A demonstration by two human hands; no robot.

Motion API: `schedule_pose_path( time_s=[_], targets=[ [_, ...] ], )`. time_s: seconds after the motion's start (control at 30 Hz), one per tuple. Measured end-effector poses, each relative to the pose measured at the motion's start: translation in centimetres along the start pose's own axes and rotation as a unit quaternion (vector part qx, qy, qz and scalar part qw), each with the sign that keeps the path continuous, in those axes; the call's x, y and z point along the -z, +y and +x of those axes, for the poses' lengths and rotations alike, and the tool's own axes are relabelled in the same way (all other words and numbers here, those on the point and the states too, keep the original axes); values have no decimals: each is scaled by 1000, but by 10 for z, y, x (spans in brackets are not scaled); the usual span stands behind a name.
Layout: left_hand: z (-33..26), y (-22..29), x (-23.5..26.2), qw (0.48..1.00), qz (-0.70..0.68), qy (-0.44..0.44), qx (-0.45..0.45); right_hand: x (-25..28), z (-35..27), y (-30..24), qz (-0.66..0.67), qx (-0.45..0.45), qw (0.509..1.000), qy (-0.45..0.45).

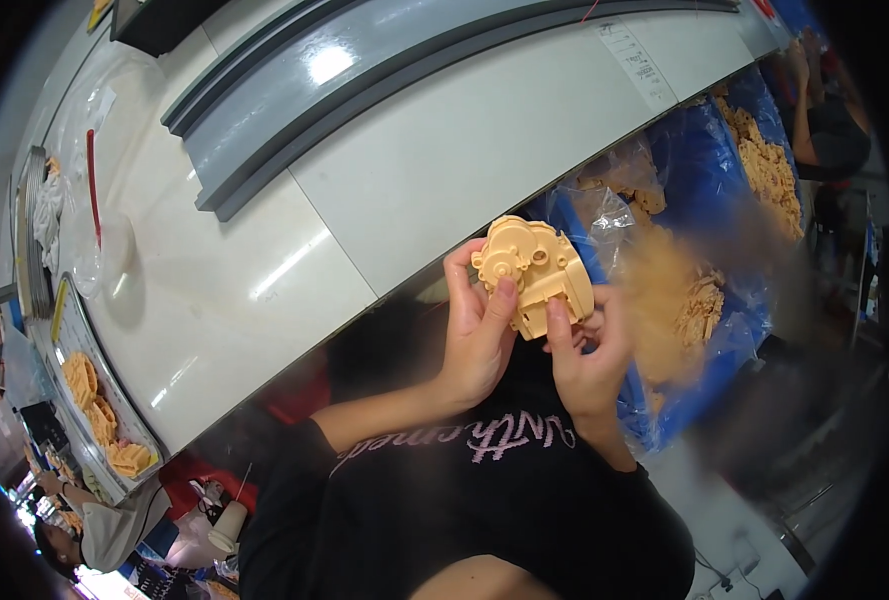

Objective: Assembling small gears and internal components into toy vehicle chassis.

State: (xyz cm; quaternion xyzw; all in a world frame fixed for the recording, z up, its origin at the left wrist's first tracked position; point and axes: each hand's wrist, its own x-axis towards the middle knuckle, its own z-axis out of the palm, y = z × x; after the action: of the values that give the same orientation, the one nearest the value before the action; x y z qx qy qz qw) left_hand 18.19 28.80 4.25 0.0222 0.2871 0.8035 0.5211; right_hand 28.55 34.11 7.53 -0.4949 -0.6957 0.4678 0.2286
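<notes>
Both of my hands hold one tan plastic housing part (pixel 537 273) with round bosses and small gear-like shapes on its face. My left hand (pixel 478 335) grips its left side, thumb pressed on the front. On the part's lower right edge rests my right hand (pixel 590 352), thumb up against it. The part is held in the air just off the edge of the white table (pixel 265 250), above my black shirt.
A blue plastic bag (pixel 710 200) full of several more tan parts sits to the right. Grey rails (pixel 365 90) cross the table. A tray (pixel 105 420) of tan parts and a clear plastic bag (pixel 100 240) lie at left. Other people sit at upper right and lower left.
</notes>
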Motion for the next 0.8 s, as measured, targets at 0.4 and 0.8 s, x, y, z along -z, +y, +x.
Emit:
schedule_pose_path(
  time_s=[0.4, 0.8],
  targets=[
    [-7, 16, 14, 994, 39, -84, -67, 7, 38, -23, 200, 149, 963, -104],
    [-11, 36, 14, 990, 128, -49, -38, -9, 24, -16, 186, 184, 964, -49]
  ],
)
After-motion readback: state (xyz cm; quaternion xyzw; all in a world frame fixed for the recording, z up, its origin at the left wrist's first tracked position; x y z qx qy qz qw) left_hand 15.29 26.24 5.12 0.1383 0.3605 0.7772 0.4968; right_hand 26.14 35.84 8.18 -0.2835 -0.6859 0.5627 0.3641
